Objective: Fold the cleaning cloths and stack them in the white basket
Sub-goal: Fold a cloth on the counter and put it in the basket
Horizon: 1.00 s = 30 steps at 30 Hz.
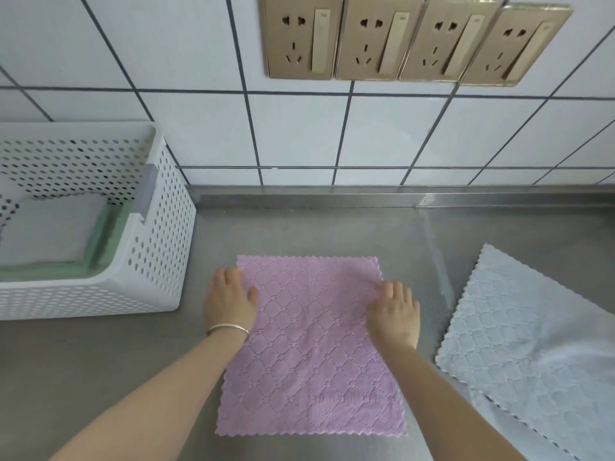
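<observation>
We find no brand, label or readable writing anywhere, neither on the cloths nor on the four gold-coloured wall sockets [416, 39] set in a row on the white tiled wall [366, 128]. We count one pink cloth [312, 347] spread flat on the steel counter [100, 377], one pale blue cloth [532, 344] lying to its right, well apart from the basket and running off the frame's edge, and two folded cloths inside the white basket [159, 247]: a grey folded cloth [50, 234] on top of a green folded cloth [109, 241]. The perforated basket stands at the left of the counter, against the wall. We see two hands on the pink cloth: the left hand [229, 301], with a thin bangle [228, 328] at the wrist, rests at the cloth's far left corner, and the right hand [396, 311] rests near its far right corner. Both lie palm down with fingers extended forward onto the fabric; whether the fingertips pinch the far edge we cannot tell, though nothing is lifted and the cloth lies flat under them
</observation>
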{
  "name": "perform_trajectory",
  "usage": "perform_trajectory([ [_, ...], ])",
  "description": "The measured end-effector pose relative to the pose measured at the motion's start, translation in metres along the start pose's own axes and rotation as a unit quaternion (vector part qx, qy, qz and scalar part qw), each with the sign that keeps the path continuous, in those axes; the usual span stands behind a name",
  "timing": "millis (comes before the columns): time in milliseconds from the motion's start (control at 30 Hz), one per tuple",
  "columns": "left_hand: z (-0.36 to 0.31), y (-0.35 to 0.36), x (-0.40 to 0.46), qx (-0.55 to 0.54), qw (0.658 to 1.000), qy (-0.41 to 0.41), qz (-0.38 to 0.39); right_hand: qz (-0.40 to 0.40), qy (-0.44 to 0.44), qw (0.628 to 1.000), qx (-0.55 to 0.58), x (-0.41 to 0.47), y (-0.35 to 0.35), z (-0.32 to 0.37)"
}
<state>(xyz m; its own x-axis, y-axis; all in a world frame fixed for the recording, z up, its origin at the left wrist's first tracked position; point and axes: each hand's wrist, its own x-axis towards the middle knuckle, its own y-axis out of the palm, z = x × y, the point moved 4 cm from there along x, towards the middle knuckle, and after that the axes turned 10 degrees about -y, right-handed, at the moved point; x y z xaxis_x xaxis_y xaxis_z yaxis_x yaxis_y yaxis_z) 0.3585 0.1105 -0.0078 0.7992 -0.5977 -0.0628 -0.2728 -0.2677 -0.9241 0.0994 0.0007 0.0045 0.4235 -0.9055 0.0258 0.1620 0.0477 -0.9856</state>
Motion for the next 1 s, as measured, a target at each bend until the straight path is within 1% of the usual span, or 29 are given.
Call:
perform_trajectory([
  [33, -0.004, 0.005, -0.02, 0.029, 0.995, 0.092, 0.008, 0.02, -0.05, 0.999, 0.002, -0.011, 0.006, 0.009],
  [67, -0.005, 0.013, -0.039, 0.064, 0.984, 0.166, 0.033, 0.049, -0.09, 0.995, -0.001, -0.025, 0.015, 0.017],
  [100, -0.003, 0.023, -0.053, 0.098, 0.97, 0.212, 0.061, 0.078, -0.114, 0.99, -0.004, -0.037, 0.027, 0.021],
  [133, 0.004, 0.034, -0.062, 0.131, 0.961, 0.228, 0.084, 0.105, -0.121, 0.987, 0.004, -0.048, 0.036, 0.021],
  [167, 0.01, 0.038, -0.07, 0.151, 0.959, 0.217, 0.105, 0.127, -0.111, 0.986, 0.014, -0.057, 0.039, 0.019],
  [233, 0.023, 0.038, -0.073, 0.185, 0.958, 0.17, 0.139, 0.161, -0.084, 0.983, 0.004, -0.065, 0.041, 0.008],
  [300, 0.034, 0.036, -0.073, 0.208, 0.956, 0.153, 0.138, 0.173, -0.084, 0.981, -0.009, -0.071, 0.039, -0.003],
  [367, 0.043, 0.026, -0.071, 0.225, 0.952, 0.101, 0.183, 0.211, -0.054, 0.976, -0.021, -0.075, 0.03, -0.012],
  [467, 0.052, 0.012, -0.071, 0.26, 0.943, 0.066, 0.197, 0.228, -0.004, 0.972, -0.05, -0.082, 0.017, -0.021],
  [500, 0.053, 0.008, -0.071, 0.261, 0.944, 0.061, 0.195, 0.217, 0.002, 0.975, -0.055, -0.085, 0.012, -0.021],
  [533, 0.053, 0.005, -0.075, 0.261, 0.945, 0.075, 0.185, 0.173, -0.02, 0.983, -0.059, -0.09, 0.005, -0.018],
  [567, 0.05, 0.001, -0.08, 0.252, 0.948, 0.116, 0.157, 0.112, -0.062, 0.99, -0.059, -0.095, -0.005, -0.012],
  [600, 0.047, -0.002, -0.089, 0.241, 0.946, 0.173, 0.131, 0.081, -0.103, 0.991, -0.04, -0.103, -0.009, -0.004],
  [667, 0.045, 0.0, -0.114, 0.212, 0.93, 0.261, 0.146, 0.052, -0.218, 0.975, 0.007, -0.123, -0.006, 0.011],
  [733, 0.043, 0.003, -0.142, 0.156, 0.915, 0.333, 0.166, 0.057, -0.309, 0.949, 0.036, -0.145, 0.004, 0.021],
  [800, 0.041, 0.003, -0.162, 0.102, 0.903, 0.374, 0.184, 0.07, -0.353, 0.931, 0.05, -0.155, 0.012, 0.026],
  [833, 0.043, 0.005, -0.168, 0.092, 0.898, 0.393, 0.174, 0.073, -0.371, 0.925, 0.041, -0.16, 0.016, 0.028],
  [900, 0.046, 0.008, -0.174, 0.093, 0.89, 0.421, 0.147, 0.084, -0.387, 0.918, 0.026, -0.167, 0.02, 0.031],
  [1000, 0.049, 0.002, -0.171, 0.079, 0.889, 0.432, 0.13, 0.071, -0.363, 0.929, 0.025, -0.166, 0.016, 0.024],
])
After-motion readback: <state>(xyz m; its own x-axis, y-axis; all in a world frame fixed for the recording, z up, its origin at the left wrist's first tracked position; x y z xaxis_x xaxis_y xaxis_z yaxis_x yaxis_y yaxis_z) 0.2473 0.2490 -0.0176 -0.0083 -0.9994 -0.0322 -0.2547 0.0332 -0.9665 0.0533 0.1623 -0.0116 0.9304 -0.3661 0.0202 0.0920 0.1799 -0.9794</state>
